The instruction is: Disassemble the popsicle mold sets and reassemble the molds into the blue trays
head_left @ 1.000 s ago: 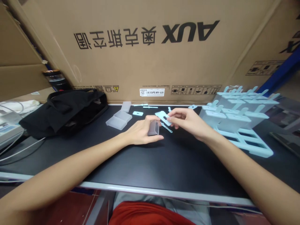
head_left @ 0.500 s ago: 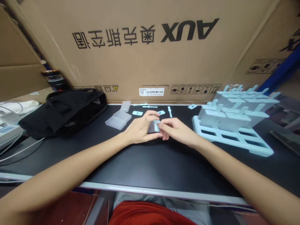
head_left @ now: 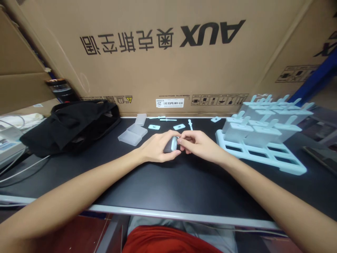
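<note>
My left hand (head_left: 160,146) wraps round a translucent popsicle mold (head_left: 167,146) that lies on its side. A light blue lid (head_left: 173,144) covers its right end. The thumb grips the near side and the fingers the far side. My right hand (head_left: 195,143) is closed, its thumb and fingertips pinched right at the lid; what they hold is hidden. Just beyond the hands lie a loose lid (head_left: 179,127) and a popsicle stick (head_left: 190,124). Another lid (head_left: 154,127) and more sticks (head_left: 167,119) are farther left.
Clear mold cups (head_left: 133,134) lie left of my hands. On the right, a light blue stand (head_left: 263,160) holds several lidded molds with sticks. One lid (head_left: 216,119) lies near the back. A black bag (head_left: 71,126) occupies the left, and a cardboard box (head_left: 147,73) walls the back.
The mold in my left hand has turned, so its lid now faces more to the right. My left fingers have come nearer, uncovering the loose lid behind. The right hand stays at the lid.
</note>
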`<move>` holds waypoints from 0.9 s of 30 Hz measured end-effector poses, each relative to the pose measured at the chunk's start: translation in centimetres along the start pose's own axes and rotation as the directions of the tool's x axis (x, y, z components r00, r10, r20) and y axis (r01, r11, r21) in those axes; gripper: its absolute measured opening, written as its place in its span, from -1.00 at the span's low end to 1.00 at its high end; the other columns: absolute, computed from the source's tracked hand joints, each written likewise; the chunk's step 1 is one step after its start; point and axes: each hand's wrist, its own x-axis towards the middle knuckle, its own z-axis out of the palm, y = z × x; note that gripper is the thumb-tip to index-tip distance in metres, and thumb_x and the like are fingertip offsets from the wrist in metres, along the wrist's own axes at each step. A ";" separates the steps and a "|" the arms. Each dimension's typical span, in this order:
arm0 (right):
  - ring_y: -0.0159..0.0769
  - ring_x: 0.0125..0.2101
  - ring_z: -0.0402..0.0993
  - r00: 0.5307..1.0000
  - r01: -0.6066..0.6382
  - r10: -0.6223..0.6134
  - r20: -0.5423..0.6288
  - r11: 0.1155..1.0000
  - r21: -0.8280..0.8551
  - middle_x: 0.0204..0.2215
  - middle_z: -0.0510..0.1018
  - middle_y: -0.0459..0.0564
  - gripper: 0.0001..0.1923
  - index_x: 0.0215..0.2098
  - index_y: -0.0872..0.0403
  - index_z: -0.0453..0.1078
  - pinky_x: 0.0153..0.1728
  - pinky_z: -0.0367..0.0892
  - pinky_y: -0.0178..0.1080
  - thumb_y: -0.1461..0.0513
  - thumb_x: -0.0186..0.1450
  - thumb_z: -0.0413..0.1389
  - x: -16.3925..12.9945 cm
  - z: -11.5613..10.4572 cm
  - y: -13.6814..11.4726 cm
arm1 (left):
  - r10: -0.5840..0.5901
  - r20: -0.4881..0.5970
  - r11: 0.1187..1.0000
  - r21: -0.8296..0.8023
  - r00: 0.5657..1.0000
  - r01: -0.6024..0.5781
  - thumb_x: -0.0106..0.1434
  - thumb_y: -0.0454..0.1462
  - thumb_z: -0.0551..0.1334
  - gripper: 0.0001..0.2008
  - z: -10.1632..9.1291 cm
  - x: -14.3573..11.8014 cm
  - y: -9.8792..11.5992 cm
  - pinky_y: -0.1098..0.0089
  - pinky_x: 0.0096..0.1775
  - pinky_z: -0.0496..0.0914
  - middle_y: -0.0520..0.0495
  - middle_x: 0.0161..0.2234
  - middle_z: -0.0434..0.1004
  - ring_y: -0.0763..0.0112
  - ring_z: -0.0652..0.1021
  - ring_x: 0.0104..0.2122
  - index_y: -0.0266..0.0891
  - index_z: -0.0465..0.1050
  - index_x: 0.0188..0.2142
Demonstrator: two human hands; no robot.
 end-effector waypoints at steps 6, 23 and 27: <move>-0.37 -0.48 0.46 1.000 0.018 -0.019 -0.017 0.999 -0.038 -0.43 0.57 -0.03 -0.74 -0.34 0.09 0.41 -0.37 0.36 -0.28 0.05 0.31 0.15 0.1 0.3 -0.1 | -0.082 0.014 0.994 -0.064 0.997 0.083 0.29 -0.02 0.25 -0.57 -0.3 0.0 -0.2 0.35 -0.25 0.43 -0.05 -0.16 0.53 0.33 0.58 -0.31 -0.17 0.27 0.03; -0.16 -0.21 0.50 0.997 -0.039 -0.022 -0.069 0.635 -0.771 -0.16 0.56 0.12 -0.72 -0.15 0.10 0.51 -0.18 0.33 -0.19 0.08 0.37 0.10 1.2 -1.6 2.8 | -0.088 0.132 0.995 -0.025 0.987 0.092 0.19 -0.11 0.22 -0.61 -0.2 0.1 0.1 0.38 -0.34 0.36 0.01 -0.24 0.52 0.40 0.49 -0.44 -0.15 0.28 -0.01; -0.17 -0.20 0.51 0.996 -0.050 -0.023 -0.084 0.641 -0.766 -0.15 0.55 0.12 -0.74 -0.13 0.08 0.51 -0.17 0.33 -0.20 0.11 0.40 0.07 1.4 -1.1 2.8 | -0.036 0.144 0.999 -0.016 0.989 0.039 0.21 -0.14 0.21 -0.65 -0.2 0.3 0.2 0.36 -0.25 0.41 -0.02 -0.17 0.56 0.34 0.56 -0.34 -0.16 0.33 -0.03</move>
